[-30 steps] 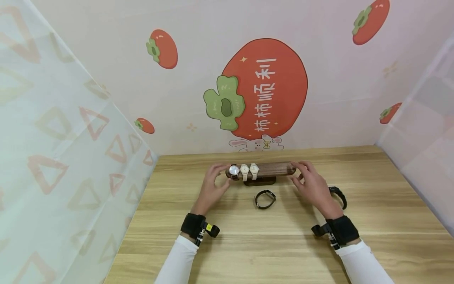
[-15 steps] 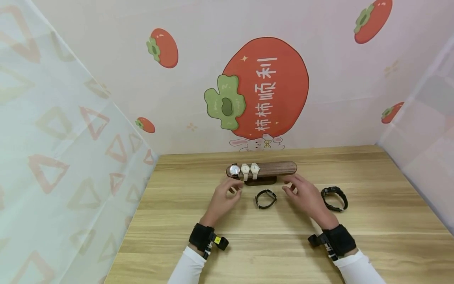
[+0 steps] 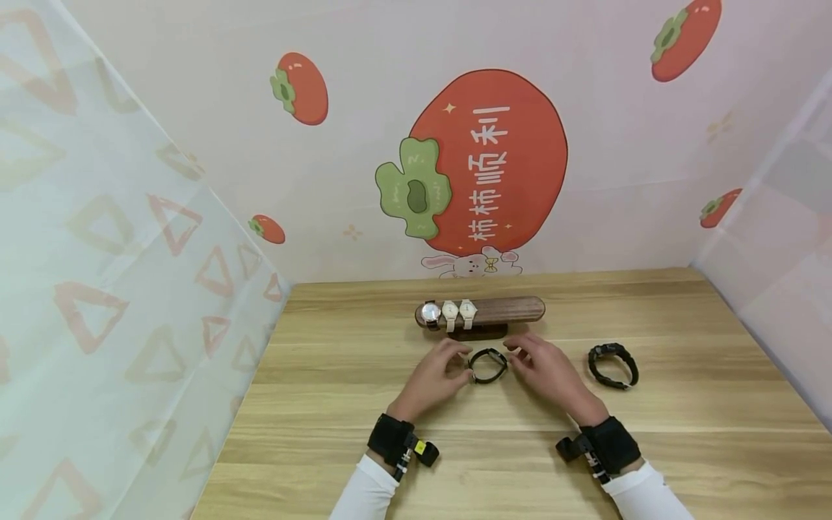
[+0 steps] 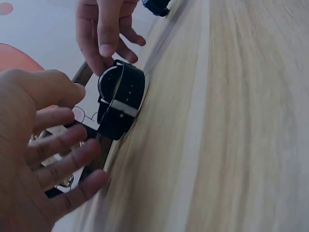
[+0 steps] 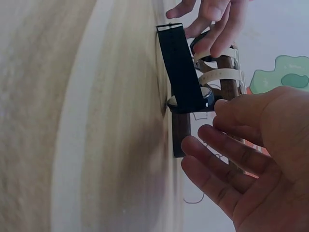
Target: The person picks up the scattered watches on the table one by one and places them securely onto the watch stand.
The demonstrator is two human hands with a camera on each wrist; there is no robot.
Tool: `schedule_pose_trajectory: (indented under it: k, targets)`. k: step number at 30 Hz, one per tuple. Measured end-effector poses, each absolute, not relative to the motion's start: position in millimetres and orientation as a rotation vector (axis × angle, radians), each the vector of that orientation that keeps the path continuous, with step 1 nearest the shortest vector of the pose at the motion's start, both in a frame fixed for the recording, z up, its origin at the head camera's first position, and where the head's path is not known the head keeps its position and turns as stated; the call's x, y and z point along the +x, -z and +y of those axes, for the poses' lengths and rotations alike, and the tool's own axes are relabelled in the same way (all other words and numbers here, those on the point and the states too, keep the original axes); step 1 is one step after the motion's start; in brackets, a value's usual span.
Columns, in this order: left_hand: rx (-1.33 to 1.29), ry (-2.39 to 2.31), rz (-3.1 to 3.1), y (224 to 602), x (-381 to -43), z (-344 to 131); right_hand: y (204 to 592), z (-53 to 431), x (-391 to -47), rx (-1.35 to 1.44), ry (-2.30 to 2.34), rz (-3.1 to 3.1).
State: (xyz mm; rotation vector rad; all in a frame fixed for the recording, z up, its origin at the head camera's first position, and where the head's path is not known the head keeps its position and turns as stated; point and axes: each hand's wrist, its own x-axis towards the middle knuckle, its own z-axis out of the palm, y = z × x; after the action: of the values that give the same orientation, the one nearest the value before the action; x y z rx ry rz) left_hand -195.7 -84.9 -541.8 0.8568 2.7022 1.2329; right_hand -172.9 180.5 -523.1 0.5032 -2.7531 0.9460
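Observation:
A black-strapped watch stands on its side on the table, its strap buckled in a loop. My left hand is at the watch's left side, thumb and fingers spread apart around that end. From the opposite side, my right hand reaches to the watch case, its thumb tip very close; whether it touches, I cannot tell. Neither hand has its fingers curled round the watch. Just behind stands a dark wooden watch stand. On its left half sit a dark-strapped watch and two white watches.
Another black watch, chunkier, lies in a loop to the right of my right hand. The wooden table meets a back wall printed with red fruit, and a patterned side wall on the left.
Both hands have left the ends of the watch stand and moved inward and nearer to me, down to the black-strapped watch. The watches and the stand have stayed in place.

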Motion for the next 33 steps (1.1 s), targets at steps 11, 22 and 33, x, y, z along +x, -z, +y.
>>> schedule_pose_trajectory:
  k: [11,22,33]
  targets:
    - [0.691,-1.158,2.696,542.5,-195.5,-67.5,526.8,177.4,-172.1,0.511,-0.960,-2.786]
    - [0.778,-0.973,2.819,544.3,-193.7,-57.7,530.0,175.7,-173.0,0.520,-0.939,-2.798]
    - [0.776,-0.944,2.870,544.6,-190.6,-49.6,532.0,171.3,-171.0,0.541,-0.890,-2.771]
